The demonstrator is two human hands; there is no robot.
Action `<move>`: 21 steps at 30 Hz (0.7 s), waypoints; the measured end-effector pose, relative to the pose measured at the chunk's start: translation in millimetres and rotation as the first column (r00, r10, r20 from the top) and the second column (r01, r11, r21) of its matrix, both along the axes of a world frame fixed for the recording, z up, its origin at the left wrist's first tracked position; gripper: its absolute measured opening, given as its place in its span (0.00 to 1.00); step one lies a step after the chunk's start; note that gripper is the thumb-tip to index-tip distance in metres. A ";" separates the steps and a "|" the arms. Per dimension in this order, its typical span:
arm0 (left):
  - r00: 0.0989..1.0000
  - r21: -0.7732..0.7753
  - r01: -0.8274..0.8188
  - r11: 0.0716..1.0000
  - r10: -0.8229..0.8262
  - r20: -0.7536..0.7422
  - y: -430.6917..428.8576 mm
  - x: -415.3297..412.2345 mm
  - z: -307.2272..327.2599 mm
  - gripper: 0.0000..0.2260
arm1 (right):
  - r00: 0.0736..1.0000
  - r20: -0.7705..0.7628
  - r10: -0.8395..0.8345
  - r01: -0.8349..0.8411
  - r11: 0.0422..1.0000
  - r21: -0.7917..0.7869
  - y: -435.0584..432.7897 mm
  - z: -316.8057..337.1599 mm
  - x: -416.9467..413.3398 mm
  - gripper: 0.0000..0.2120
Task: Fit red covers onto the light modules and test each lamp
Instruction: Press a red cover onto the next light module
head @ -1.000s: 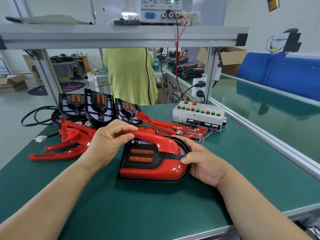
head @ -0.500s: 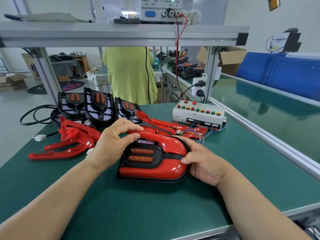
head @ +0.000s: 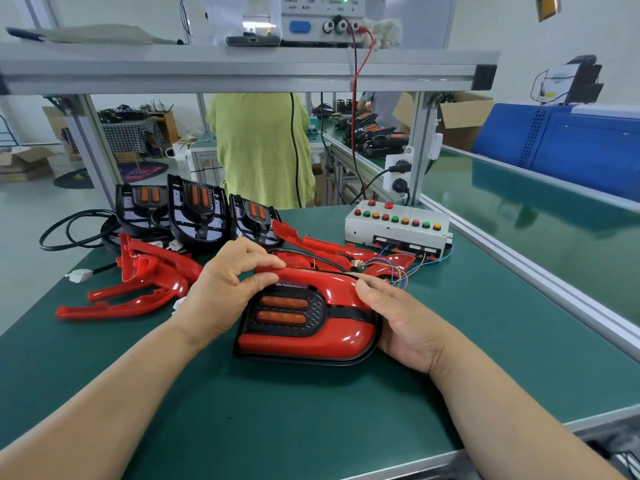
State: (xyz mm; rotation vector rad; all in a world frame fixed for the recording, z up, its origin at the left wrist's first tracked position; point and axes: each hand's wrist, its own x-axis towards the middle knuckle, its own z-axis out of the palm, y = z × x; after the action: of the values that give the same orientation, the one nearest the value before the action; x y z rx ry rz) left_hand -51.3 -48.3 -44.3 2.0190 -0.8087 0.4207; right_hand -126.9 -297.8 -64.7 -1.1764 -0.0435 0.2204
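Observation:
A black light module [head: 284,311] with two orange lenses lies on the green mat at the centre, with a glossy red cover [head: 311,337] over it. My left hand [head: 221,292] pinches the cover's upper left edge between thumb and fingers. My right hand [head: 398,323] grips the module's right end, thumb on top of the cover. Three bare black modules [head: 199,209] stand behind, and loose red covers [head: 145,278] lie to the left and behind.
A white test box [head: 398,226] with coloured buttons and thin wires stands at the back right. A black cable [head: 72,230] and white connector [head: 79,273] lie at the left. An aluminium shelf frame [head: 242,71] crosses overhead. A person in a green top [head: 263,147] stands beyond the bench.
My left hand's fingers have shifted slightly along the cover's top edge, thumb now under it. The module and my right hand have barely moved.

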 end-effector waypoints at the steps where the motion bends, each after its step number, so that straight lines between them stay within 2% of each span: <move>1: 1.000 0.000 0.004 1.000 -0.004 -0.003 -0.2 0.5 -0.5 0.16 | 1.000 -0.012 -0.028 0.028 1.000 -0.008 0.6 -0.2 0.4 0.20; 11: 0.999 0.028 0.026 0.999 -0.025 -0.035 -0.1 5.6 0.2 0.14 | 0.998 -0.021 -0.055 0.054 0.998 -0.019 2.6 2.2 0.0 0.20; 16: 0.997 0.053 0.053 0.997 -0.051 -0.050 3.1 4.8 8.0 0.14 | 0.995 -0.088 -0.049 0.053 0.997 0.047 0.3 2.6 3.3 0.20; 21: 0.996 0.040 0.077 0.996 -0.075 -0.057 2.1 3.7 17.7 0.12 | 0.998 -0.053 -0.038 0.041 0.998 0.057 -0.6 0.5 4.4 0.20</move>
State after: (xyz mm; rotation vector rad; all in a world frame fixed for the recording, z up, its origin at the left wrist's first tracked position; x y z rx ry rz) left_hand -47.6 -46.2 -26.6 2.0228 -0.8640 0.3051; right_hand -122.5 -298.3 -64.2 -1.1127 0.0193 0.2135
